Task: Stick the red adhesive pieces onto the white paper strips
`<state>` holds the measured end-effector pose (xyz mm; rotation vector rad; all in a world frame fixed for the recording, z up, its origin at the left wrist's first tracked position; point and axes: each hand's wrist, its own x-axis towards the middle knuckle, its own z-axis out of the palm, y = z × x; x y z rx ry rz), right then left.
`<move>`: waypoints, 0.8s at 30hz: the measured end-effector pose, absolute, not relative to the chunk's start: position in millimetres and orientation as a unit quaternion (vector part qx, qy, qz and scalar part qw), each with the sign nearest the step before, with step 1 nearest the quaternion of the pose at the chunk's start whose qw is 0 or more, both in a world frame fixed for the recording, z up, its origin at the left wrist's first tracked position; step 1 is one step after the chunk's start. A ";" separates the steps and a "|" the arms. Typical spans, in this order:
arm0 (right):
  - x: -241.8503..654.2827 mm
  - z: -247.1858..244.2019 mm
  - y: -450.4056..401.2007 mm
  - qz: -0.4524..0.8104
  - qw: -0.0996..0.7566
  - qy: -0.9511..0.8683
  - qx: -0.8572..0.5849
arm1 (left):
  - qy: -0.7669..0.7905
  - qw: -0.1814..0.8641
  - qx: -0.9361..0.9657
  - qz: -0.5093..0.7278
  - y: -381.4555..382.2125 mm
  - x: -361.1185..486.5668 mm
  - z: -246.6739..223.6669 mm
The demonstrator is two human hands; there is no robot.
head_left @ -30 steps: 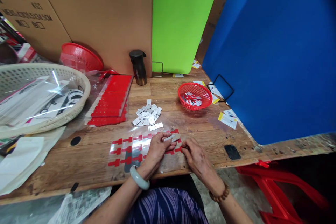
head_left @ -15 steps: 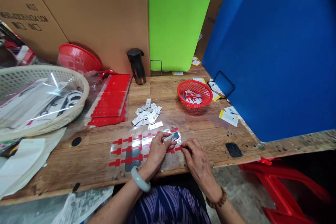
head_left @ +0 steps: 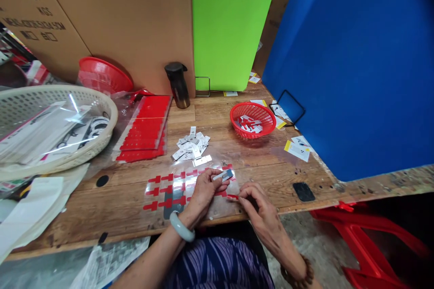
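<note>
My left hand (head_left: 202, 193) is closed on a small flat silver-grey plate (head_left: 225, 175), held between thumb and fingers above a clear sheet (head_left: 217, 210). Rows of red T-shaped stickers (head_left: 166, 189) cover that sheet, and part of it lies beneath my left hand. To the right, my right hand (head_left: 261, 212) pinches the end of one red sticker (head_left: 232, 197) at the sheet's right side; whether the sticker is fully off the sheet I cannot tell. Behind the sheet lies a loose pile of similar small plates (head_left: 192, 145).
A red basket (head_left: 252, 134) holding small pieces stands behind my hands. At left are red sticker sheets (head_left: 145, 122) and a large cream basket (head_left: 110, 131). A dark flask (head_left: 178, 86) stands at the back; a blue panel (head_left: 356, 76) rises at right.
My right hand has shifted slightly right and toward me, drawing the pinched red sticker out from its row. My left hand keeps the plate in nearly the same place.
</note>
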<state>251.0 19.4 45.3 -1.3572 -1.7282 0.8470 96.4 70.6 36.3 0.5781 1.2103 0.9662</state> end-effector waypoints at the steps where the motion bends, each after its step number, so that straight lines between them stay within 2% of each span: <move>1: 251.6 49.3 19.3 0.336 0.387 -0.673 -0.534 | 0.536 0.688 0.244 0.425 69.6 94.8 38.9; 8: 248.0 64.7 24.3 0.393 0.376 -0.609 -0.578 | 0.488 0.752 0.199 0.396 49.9 75.3 61.2; 24: 224.1 64.6 29.4 0.430 0.368 -0.650 -0.508 | 0.497 0.765 0.201 0.357 26.7 54.0 71.1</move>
